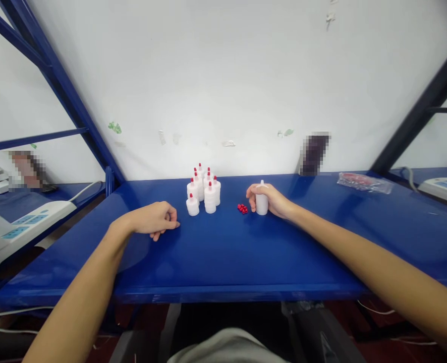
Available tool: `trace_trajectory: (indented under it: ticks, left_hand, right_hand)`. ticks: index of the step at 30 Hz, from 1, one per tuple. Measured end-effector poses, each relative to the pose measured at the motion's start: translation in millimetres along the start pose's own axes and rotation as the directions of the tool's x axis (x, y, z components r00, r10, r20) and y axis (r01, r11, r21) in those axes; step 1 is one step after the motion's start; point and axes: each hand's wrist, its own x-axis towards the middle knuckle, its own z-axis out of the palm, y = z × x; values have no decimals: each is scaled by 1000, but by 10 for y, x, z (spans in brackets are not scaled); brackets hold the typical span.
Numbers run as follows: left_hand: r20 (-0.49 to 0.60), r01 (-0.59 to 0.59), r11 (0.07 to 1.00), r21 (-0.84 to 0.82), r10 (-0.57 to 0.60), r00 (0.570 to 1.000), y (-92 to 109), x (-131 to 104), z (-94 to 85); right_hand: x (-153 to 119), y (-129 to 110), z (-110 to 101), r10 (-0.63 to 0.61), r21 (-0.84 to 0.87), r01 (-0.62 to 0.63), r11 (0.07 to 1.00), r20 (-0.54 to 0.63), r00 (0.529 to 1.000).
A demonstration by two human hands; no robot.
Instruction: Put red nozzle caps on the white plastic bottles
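My right hand (271, 196) is wrapped round a white squeeze bottle (262, 205) that stands upright with a bare white nozzle. Just left of it lies a small pile of red caps (242, 208). A group of similar white bottles (210, 200) stands near the middle of the blue table, each with a red tip. Left of that group, my left hand (157, 220) rests low over the table, its fingers loosely curled and apart from the thumb. Nothing shows in it, and it touches no bottle; the front-left bottle (192, 206) is nearest.
A clear plastic bag (365, 182) with red pieces lies at the back right of the blue table (223, 257). A blurred dark object (314, 154) leans on the wall. Blue frame posts flank the table, and power strips (29, 224) sit beyond both sides.
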Motion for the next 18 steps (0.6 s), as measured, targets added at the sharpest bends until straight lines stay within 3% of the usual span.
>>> trace_trajectory:
  ticks: [3,5,8,9,11,14,16,18]
  left_hand:
    - [129,20,994,-104,-6,992,-61,-97,-67]
    - [180,60,992,-109,-40,983,-94,-141,-108]
    - [198,95,989,-114,-71,978,-119,-177,-157]
    - [187,92,988,-126,-67,980,-111,-184,-162]
    - [168,57,985,-162,-30,985,-51,-196,-141]
    - [144,-52,976,-211,84,986,164,-212,-9]
    - [43,-160,965,-208,173,984,360,-198,137]
    - [-56,-294,947,-133,289,956,549,-134,303]
  right_hand:
    - [-18,-42,23,-1,-31,0,1000,-16,1000]
    - [-42,-74,23,-32,-193,24,981,-41,999]
    - [-83,-106,2,-132,-604,69,794,-61,989]
    - [-91,-110,-8,-161,-690,77,720,-59,985]
    - [-97,-109,-31,-185,-746,79,661,-59,981]
    - [-80,-98,-64,-206,-721,79,688,-89,975]
    - [-62,-90,-81,-184,-654,60,754,-122,975]
    - [-42,-83,-96,-139,-549,29,835,-160,977]
